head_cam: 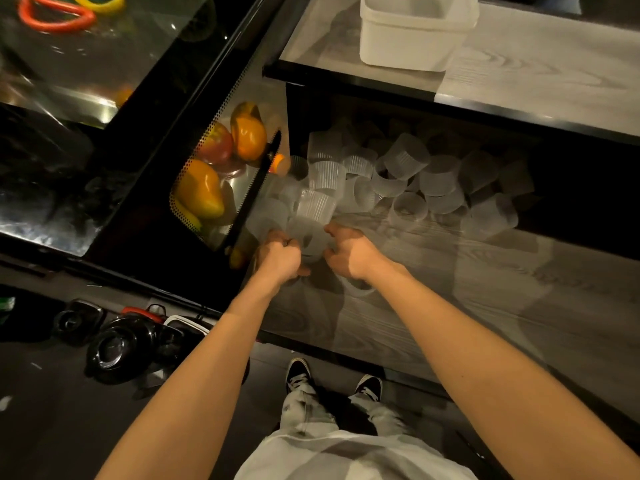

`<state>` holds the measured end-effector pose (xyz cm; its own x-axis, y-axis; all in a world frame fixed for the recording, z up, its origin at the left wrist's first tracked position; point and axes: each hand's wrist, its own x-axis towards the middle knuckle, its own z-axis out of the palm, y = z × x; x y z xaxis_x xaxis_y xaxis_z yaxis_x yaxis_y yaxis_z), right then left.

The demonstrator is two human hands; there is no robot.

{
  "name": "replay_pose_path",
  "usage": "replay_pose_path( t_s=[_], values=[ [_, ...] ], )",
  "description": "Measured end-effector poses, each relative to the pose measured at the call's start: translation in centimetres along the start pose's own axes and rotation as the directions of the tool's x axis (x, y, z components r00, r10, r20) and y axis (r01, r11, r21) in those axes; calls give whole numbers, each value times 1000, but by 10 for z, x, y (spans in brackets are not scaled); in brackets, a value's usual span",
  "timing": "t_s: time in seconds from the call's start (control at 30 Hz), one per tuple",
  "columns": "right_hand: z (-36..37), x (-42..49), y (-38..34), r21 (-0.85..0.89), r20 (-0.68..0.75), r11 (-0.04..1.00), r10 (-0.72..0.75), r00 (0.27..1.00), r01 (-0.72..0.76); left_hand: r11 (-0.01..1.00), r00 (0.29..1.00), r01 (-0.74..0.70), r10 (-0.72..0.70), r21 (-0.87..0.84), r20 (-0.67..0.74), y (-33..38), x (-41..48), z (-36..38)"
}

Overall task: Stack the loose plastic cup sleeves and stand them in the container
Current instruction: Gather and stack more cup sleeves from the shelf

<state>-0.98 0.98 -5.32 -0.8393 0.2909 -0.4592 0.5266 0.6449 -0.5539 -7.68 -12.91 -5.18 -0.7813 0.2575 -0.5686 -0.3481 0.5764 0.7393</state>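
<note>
Gripping a short nested stack of ribbed, translucent plastic cup sleeves (311, 225) from both sides, the left hand (280, 256) and the right hand (348, 252) meet over the near edge of the pale wood-grain lower shelf (450, 289). The left fingers (289, 242) are curled tight against the stack's left wall, and the right fingers (329, 252) are bent in against its right wall with the thumb stretched forward, so both hands look closed on the same stack, though how many sleeves it holds is hard to tell. Behind it, the loose pile of clear ribbed sleeves (408, 174) lies jumbled across the shelf, some upright, some tipped over, several touching. The white rectangular plastic container (412, 39) stands on the grey wood-grain table (536, 77) above, well apart from the hands and seemingly empty. Most of the stacking appears still ahead. The main risk, as I judge it, is squeezing too hard: these thin walls would buckle and jam crookedly instead of nesting. A tilted stack could also shed its top sleeve on the lift to the container, or knock neighbouring sleeves toward the perforated metal tray of orange and red peppers (214, 168) just to the left.
</note>
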Motion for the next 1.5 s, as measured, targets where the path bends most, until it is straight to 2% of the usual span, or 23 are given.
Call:
replay_pose_path(
  t_s=[0.1,0.23,0.4,0.57,0.63,0.77,0.87,1.0,1.17,1.33,1.4,1.5],
  values=[
    [2,2,1,19,20,1000,13,1000,-13,999,999,-42,42,-8,16,1,1,-2],
    [-3,0,0,97,-16,995,0,1000,1,995,993,-99,98,-19,-63,1,4,-7],
    [-17,-10,5,177,-51,981,-75,996,83,990,985,-143,141,-17,-98,4,9,-7],
    [-40,-27,17,281,-26,958,-44,999,49,960,966,-256,258,-112,5,12,-2,3],
    [-48,-36,29,271,-4,962,-41,999,41,956,957,-274,282,-107,71,14,-7,12],
    [-58,-52,54,237,55,972,-11,998,-3,954,939,-278,295,-115,176,13,-13,31],
    [-58,-60,71,288,40,957,23,999,-34,955,928,-273,292,-112,230,12,-17,44],
    [-52,-63,77,203,-2,978,52,999,-50,961,923,-248,272,-118,271,8,-21,57],
    [-40,-60,76,67,-62,995,77,995,-73,964,926,-237,262,-122,272,0,-19,59],
    [-44,-53,74,-132,64,969,220,974,-210,967,960,-253,251,-1,127,-8,-6,52],
    [-48,-47,73,-66,-15,974,216,976,-216,976,973,-219,219,1,77,-9,-1,48],
    [-53,-35,68,74,-108,977,207,972,-200,986,982,-155,161,-62,103,-6,3,47]
  ],
)
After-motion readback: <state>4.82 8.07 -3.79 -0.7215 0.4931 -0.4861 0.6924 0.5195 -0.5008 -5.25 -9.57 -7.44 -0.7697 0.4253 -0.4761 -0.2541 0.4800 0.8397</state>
